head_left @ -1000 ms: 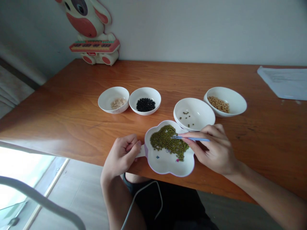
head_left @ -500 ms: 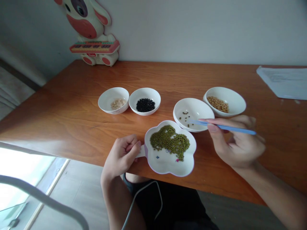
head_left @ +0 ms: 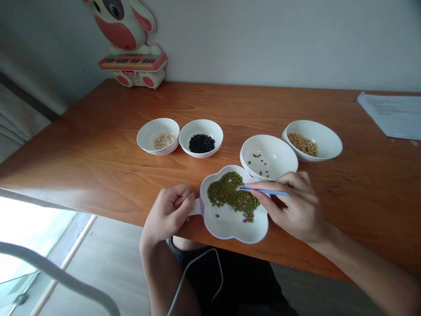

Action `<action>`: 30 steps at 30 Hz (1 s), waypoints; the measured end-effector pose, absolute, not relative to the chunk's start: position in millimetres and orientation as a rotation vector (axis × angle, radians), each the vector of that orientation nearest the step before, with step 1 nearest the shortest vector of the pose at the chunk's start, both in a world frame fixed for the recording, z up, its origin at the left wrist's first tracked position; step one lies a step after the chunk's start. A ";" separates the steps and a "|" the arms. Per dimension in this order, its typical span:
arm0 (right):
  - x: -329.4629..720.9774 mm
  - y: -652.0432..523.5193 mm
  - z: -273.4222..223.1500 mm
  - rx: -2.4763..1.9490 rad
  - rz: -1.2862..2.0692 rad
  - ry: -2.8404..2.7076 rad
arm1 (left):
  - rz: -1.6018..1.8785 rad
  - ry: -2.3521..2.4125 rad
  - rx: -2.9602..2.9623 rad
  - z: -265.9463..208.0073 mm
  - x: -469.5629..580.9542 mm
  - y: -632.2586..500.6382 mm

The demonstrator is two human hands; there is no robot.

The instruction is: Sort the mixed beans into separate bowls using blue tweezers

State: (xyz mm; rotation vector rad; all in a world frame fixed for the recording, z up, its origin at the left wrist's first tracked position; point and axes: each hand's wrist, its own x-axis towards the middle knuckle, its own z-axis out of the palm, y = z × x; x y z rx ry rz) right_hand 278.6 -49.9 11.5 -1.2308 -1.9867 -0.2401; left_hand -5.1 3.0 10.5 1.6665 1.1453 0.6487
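Observation:
My left hand (head_left: 171,213) is closed round the short handle of a white, flower-shaped dish (head_left: 226,227) with a lilac rim. Green mung beans (head_left: 226,188) cover the dish's far half. Blue tweezers (head_left: 271,192) are pinched in my right hand (head_left: 292,206), their tips down among the beans; whether a bean is between the tips I cannot tell. Just beyond the dish is a white bowl (head_left: 274,151), seemingly stacked on another, with several mung beans scattered on its bottom.
At the back left stand a bowl (head_left: 148,136) of pale flat seeds and a bowl (head_left: 200,125) of black beans. A bowl (head_left: 325,140) of yellowish beans is at the right. A cow-shaped toy keyboard (head_left: 134,63) and papers (head_left: 394,114) lie farther back on the wooden table (head_left: 98,166).
My right hand has moved left and nearer to me, bringing the tweezers from over the white bowl to the mung beans in the dish. My left hand keeps its hold.

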 end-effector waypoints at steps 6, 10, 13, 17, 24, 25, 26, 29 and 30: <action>278.1 -49.9 11.8 -1.234 -0.253 -2.003 | 0.638 1.153 1.645 9.4 -6.3 1.9; 278.2 -49.7 12.0 -1.233 -0.255 -2.001 | 0.640 1.156 1.631 9.0 -6.6 1.3; 278.0 -49.9 12.0 -1.235 -0.254 -1.999 | 0.640 1.157 1.634 9.1 -6.5 1.7; 277.5 -49.9 11.5 -1.236 -0.239 -1.997 | 0.637 1.151 1.637 9.3 -6.0 2.6; 282.1 -51.9 14.7 -1.210 -0.234 -1.960 | 0.628 1.155 1.623 8.8 -7.0 2.2; 284.2 -52.7 16.1 -1.208 -0.249 -1.948 | 0.628 1.154 1.625 8.6 -7.3 2.0; 286.7 -53.4 17.6 -1.211 -0.277 -1.930 | 0.629 1.152 1.630 8.5 -7.6 1.8; 293.5 -54.1 20.6 -1.238 -0.375 -1.872 | 0.635 1.156 1.644 8.6 -7.9 1.5; 294.8 -53.8 20.8 -1.244 -0.387 -1.863 | 0.636 1.159 1.649 8.8 -7.8 1.6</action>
